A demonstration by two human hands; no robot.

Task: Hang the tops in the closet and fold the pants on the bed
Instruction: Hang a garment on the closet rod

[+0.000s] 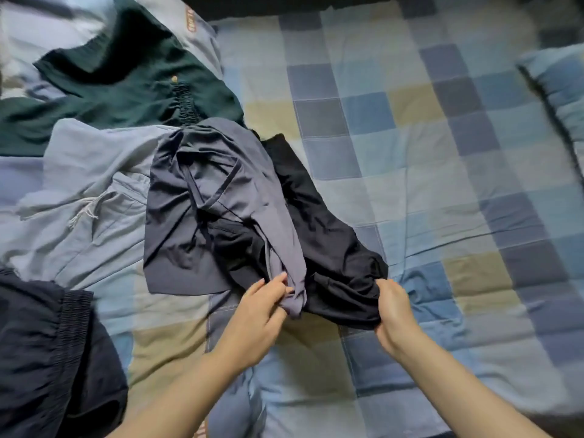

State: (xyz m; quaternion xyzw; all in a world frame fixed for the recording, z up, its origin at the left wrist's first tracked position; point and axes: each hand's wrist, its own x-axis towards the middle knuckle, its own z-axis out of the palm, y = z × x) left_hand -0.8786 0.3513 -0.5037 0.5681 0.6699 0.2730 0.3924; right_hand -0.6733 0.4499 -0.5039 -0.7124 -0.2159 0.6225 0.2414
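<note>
A crumpled grey garment lies in the middle of the checked bed, partly over a black garment. My left hand pinches the grey garment's lower end. My right hand grips the black garment's near edge. Light blue drawstring pants lie to the left. A dark green garment lies at the far left, and dark navy pants with an elastic waistband lie at the near left.
A blue checked pillow lies at the right edge. Another pillow is at the top left, partly under the green garment. The bed's right half shows bare checked sheet.
</note>
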